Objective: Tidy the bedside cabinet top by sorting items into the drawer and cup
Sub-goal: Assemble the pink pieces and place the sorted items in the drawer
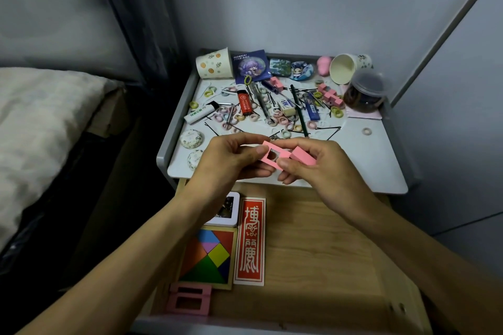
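Reaching toward the pink block (pixel 283 154) with the left forearm (pixel 136 253) and right forearm (pixel 394 239), both bare, converging from below it. Pinching its left end with the left hand (pixel 231 158), thumb on top, fingers curled beneath. Gripping its right end with the right hand (pixel 313 164), thumb against the near side.

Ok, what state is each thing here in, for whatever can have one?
drawer: pulled open
left cup: standing
right cup: tipped on its side
jar: lid on
pink frame piece: pinched by left grip
pink block: pinched by right grip, touching the frame piece
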A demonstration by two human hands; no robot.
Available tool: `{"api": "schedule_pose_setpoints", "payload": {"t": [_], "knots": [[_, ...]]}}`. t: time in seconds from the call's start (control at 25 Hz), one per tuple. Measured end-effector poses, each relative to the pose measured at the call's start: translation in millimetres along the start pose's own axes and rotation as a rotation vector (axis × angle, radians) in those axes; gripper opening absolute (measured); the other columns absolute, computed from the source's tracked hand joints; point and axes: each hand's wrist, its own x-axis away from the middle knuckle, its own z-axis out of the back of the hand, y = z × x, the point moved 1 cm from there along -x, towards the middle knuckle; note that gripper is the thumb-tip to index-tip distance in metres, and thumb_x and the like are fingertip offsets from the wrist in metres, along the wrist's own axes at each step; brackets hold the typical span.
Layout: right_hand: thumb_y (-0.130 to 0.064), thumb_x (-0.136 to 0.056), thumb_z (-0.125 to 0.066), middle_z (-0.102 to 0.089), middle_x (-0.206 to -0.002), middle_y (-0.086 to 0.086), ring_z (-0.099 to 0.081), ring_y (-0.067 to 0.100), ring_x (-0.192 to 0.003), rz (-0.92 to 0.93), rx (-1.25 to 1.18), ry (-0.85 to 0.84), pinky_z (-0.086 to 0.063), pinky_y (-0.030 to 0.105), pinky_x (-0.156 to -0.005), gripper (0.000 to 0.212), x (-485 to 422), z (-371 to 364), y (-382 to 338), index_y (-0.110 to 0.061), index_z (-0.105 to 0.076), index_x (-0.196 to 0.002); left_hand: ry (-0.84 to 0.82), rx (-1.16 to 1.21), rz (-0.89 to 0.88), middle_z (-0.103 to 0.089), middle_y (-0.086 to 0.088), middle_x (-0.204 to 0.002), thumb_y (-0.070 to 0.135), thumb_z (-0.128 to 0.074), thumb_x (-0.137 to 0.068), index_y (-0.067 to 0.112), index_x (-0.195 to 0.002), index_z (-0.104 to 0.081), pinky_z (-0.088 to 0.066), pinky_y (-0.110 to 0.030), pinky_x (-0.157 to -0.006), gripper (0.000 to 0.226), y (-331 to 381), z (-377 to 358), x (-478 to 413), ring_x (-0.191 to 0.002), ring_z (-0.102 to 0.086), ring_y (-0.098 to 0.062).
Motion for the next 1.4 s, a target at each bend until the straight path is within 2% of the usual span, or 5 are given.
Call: {"api": "schedule_pose_setpoints", "payload": {"t": [0.32, 0.48, 0.72, 1.16, 1.4], "knots": [[-0.012, -0.092, -0.063, -0.073, -0.080, -0.002, -0.069, 0.010, -0.071, 0.044, 0.062, -0.028, -0.057, 0.022, -0.066, 0.027, 1.6, -0.3, -1.1, -0.018, -0.067, -0.117, -0.011, -0.082, -0.038, -0.076, -0.014, -0.083, 0.003, -0.067, -0.087, 0.006, -0.098, -0.070, -0.058, -0.024, -0.063, 0.012, 5.9, 0.6, -0.4, -0.067, -0.073, -0.024], [-0.032, -0.098, -0.049, -0.057, -0.073, -0.014, -0.054, -0.009, -0.065, 0.058, 0.200, 0.137, -0.039, 0.007, -0.058, 0.020, 0.1, 8.0, -2.8, -0.015, -0.058, -0.105, -0.008, -0.113, -0.025, -0.076, -0.013, -0.080, 0.002, -0.066, -0.087, 0.006, -0.094, -0.070, -0.057, -0.022, -0.060, 0.009, 7.6, 1.2, -0.2, -0.067, -0.073, -0.025], [-0.044, -0.100, -0.039, -0.057, -0.072, -0.006, -0.052, 0.000, -0.065, -0.067, 0.281, 0.078, -0.043, 0.024, -0.067, 0.029, -1.8, 11.6, -3.0, -0.018, -0.050, -0.100, -0.031, -0.153, 0.014, -0.076, -0.013, -0.080, 0.001, -0.067, -0.087, 0.002, -0.098, -0.070, -0.058, -0.023, -0.058, 0.011, 6.2, 0.0, -0.2, -0.064, -0.073, -0.024], [-0.020, -0.091, -0.066, -0.070, -0.097, -0.009, -0.065, 0.001, -0.092, 0.020, 0.103, 0.119, -0.053, 0.022, -0.079, 0.016, 1.5, -0.5, 0.6, -0.019, -0.065, -0.106, -0.060, -0.158, 0.054, -0.075, -0.018, -0.084, 0.002, -0.067, -0.088, -0.002, -0.107, -0.068, -0.061, -0.027, -0.063, 0.019, 3.2, -7.2, 4.7, -0.067, -0.072, -0.024], [-0.024, -0.087, -0.070, -0.070, -0.094, -0.008, -0.062, 0.000, -0.087, 0.197, 0.369, 0.192, -0.048, 0.010, -0.073, 0.022, 6.3, -4.8, -3.7, -0.018, -0.072, -0.107, -0.024, -0.112, 0.065, -0.076, -0.016, -0.083, 0.003, -0.067, -0.088, 0.000, -0.102, -0.070, -0.061, -0.028, -0.063, 0.015, 0.5, -3.0, 3.6, -0.068, -0.073, -0.026]]}}
